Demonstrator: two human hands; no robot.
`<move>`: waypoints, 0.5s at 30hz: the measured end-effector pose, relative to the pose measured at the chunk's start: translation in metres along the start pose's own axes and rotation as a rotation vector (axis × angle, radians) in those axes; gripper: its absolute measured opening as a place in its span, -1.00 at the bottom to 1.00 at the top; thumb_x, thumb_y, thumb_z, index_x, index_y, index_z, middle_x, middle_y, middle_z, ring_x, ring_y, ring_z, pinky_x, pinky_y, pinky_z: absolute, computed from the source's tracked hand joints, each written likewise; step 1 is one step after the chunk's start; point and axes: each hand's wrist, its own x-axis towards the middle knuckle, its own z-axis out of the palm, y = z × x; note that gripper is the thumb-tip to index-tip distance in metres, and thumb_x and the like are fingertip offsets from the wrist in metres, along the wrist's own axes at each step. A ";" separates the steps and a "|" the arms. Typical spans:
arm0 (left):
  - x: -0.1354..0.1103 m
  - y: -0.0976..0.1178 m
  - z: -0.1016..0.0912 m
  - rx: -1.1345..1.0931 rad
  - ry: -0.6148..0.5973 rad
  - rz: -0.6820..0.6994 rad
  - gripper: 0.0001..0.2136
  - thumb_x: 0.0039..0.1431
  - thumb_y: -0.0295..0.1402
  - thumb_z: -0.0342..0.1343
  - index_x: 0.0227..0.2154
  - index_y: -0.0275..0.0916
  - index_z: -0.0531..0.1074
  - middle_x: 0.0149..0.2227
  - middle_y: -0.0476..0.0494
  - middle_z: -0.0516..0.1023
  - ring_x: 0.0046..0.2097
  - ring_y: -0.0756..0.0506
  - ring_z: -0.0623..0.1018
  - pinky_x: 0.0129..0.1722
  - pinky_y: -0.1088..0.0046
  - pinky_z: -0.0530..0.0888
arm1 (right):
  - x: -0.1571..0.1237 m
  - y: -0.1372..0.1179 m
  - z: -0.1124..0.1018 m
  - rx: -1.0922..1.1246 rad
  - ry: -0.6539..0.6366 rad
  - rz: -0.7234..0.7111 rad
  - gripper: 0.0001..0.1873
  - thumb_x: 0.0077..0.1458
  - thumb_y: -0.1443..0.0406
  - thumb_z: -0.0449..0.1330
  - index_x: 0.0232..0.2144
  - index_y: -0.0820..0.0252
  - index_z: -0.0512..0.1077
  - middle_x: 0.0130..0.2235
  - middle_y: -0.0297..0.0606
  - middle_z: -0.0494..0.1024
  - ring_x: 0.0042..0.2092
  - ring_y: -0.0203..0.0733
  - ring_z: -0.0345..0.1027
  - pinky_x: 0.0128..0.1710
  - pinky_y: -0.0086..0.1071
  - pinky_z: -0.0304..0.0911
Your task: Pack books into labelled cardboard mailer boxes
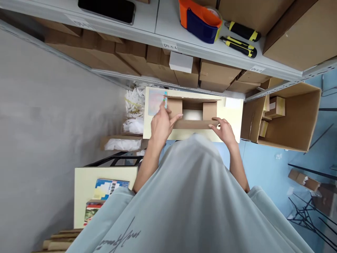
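A small brown cardboard box (192, 124) lies on the cream tabletop (155, 131) in front of me. Its two short end flaps are turned inward, and between them something white (192, 115) shows inside. My left hand (161, 123) grips the box's left end, thumb resting along the near long flap. At the right end, my right hand (223, 130) pinches the near flap's corner between thumb and fingers. The far long flap stands up at the back edge. A white label or paper (232, 102) lies on the table to the right of the box.
Above the table, a grey metal shelf (147, 26) carries a black phone (107, 10), an orange and blue tape dispenser (200, 21) and box cutters (240, 45). A large open carton (297, 123) with small boxes stands at right. Books (110, 188) lie on a side table at lower left.
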 end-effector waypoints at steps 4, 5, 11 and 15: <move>0.022 0.003 -0.017 -0.068 0.125 0.238 0.08 0.28 0.14 0.49 0.65 -0.20 0.08 0.64 -0.64 0.15 0.69 -0.55 0.15 0.61 -0.20 0.25 | 0.007 0.005 0.022 -0.046 0.147 0.085 -0.41 0.36 0.05 0.41 0.33 0.08 0.54 0.03 -0.06 0.70 -0.13 0.04 0.61 0.06 0.04 0.63; 0.027 0.002 -0.020 -0.070 0.096 0.295 -0.01 0.30 0.10 0.50 0.62 -0.14 0.17 0.64 -0.56 0.19 0.69 -0.54 0.13 0.63 -0.22 0.20 | 0.008 0.005 0.026 -0.067 0.199 0.086 -0.34 0.34 0.05 0.42 0.38 0.12 0.50 0.14 0.04 0.66 -0.06 0.09 0.62 0.10 0.08 0.62; 0.031 -0.026 -0.003 -0.103 -0.109 0.384 -0.67 0.49 -0.11 0.32 0.18 -0.11 0.63 0.15 -0.33 0.66 0.33 -0.41 0.55 0.47 -0.09 0.44 | 0.003 0.004 0.042 -0.078 0.315 0.133 0.10 0.33 0.04 0.43 0.68 0.11 0.01 0.46 0.29 0.34 0.39 0.32 0.45 0.25 0.23 0.60; 0.017 -0.037 0.025 -0.128 -0.047 0.319 -0.80 0.56 -0.23 0.15 -0.01 -0.14 0.67 0.04 -0.37 0.61 0.31 -0.38 0.51 0.43 -0.04 0.47 | 0.004 -0.003 0.040 -0.139 0.302 0.041 -0.16 0.36 0.11 0.43 0.56 -0.01 0.26 0.58 0.18 0.20 0.54 0.33 0.28 0.42 0.33 0.46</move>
